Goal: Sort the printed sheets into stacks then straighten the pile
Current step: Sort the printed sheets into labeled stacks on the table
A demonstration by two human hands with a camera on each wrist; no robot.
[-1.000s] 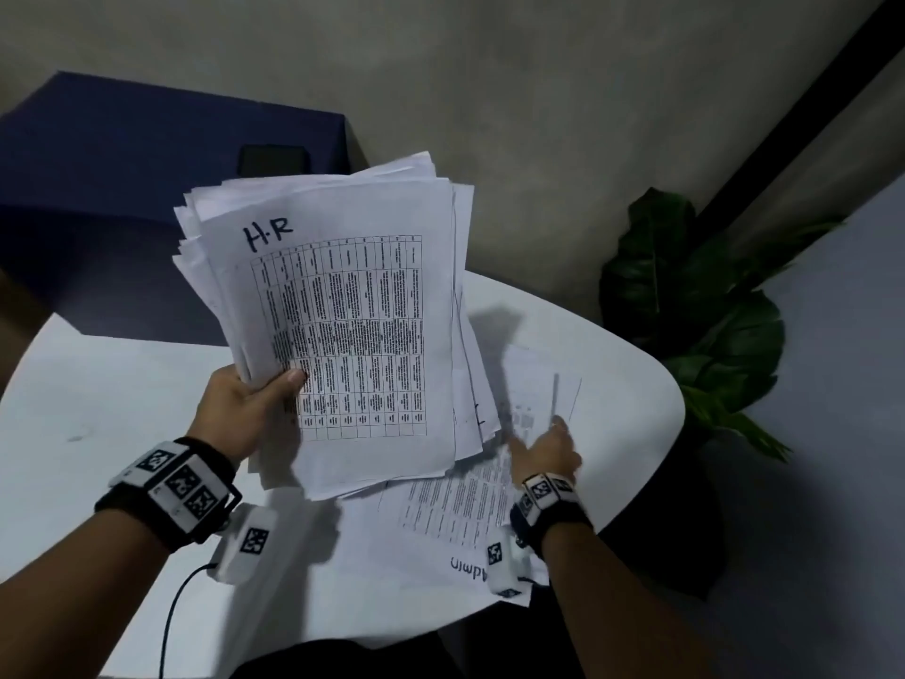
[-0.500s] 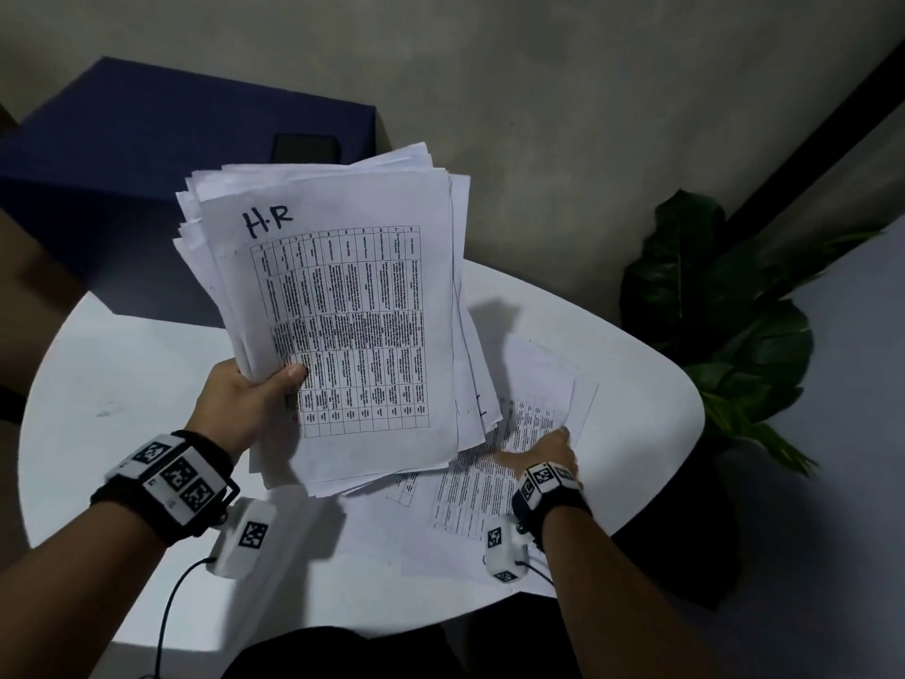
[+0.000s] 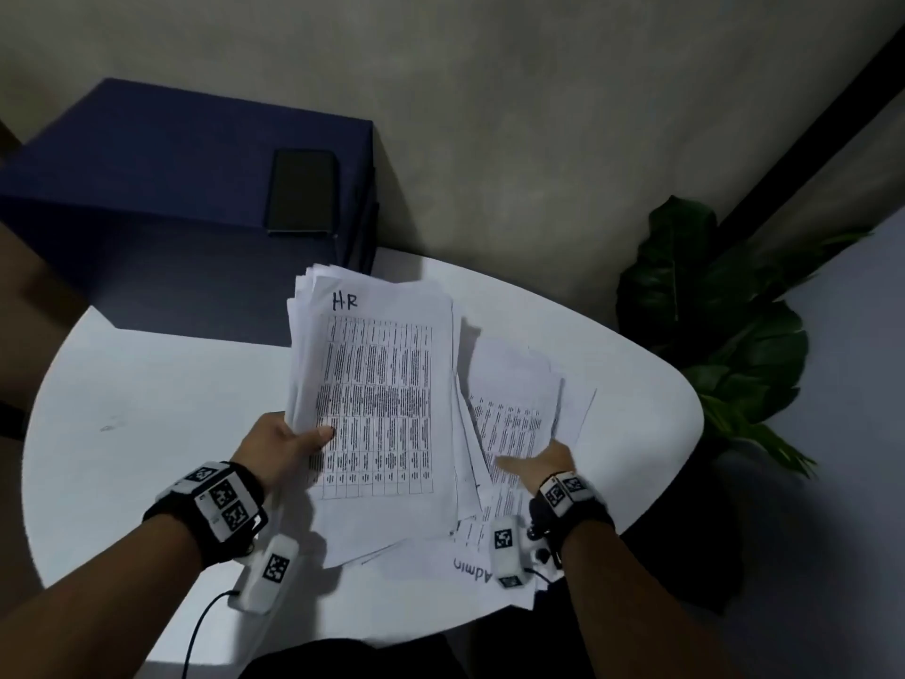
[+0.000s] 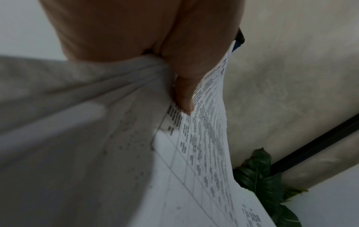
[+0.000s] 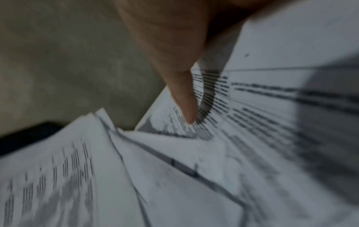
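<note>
My left hand (image 3: 284, 441) grips a thick, uneven stack of printed sheets (image 3: 377, 399) by its left edge, tilted above the table; the top sheet is marked "H.R". The left wrist view shows the thumb (image 4: 184, 95) pressed on the top sheet (image 4: 205, 145). To the right, my right hand (image 3: 543, 465) pinches a printed sheet (image 3: 509, 419) of the loose pile on the table, thumb on top and fingers hidden beneath. The right wrist view, blurred, shows that thumb (image 5: 186, 99) on the table print (image 5: 262, 99). A sheet marked "Admin" (image 3: 470, 570) lies under this pile.
The white round table (image 3: 147, 409) is bare on its left half. Behind it stands a dark blue box (image 3: 171, 164) with a black phone (image 3: 301, 191) on top. A leafy plant (image 3: 710, 325) stands off the table's right edge. A cable (image 3: 196, 629) hangs from my left wrist.
The H.R stack has come down and to the right, closer to the table. My right hand stayed at the loose pile and shifted slightly toward me, thumb now on a sheet.
</note>
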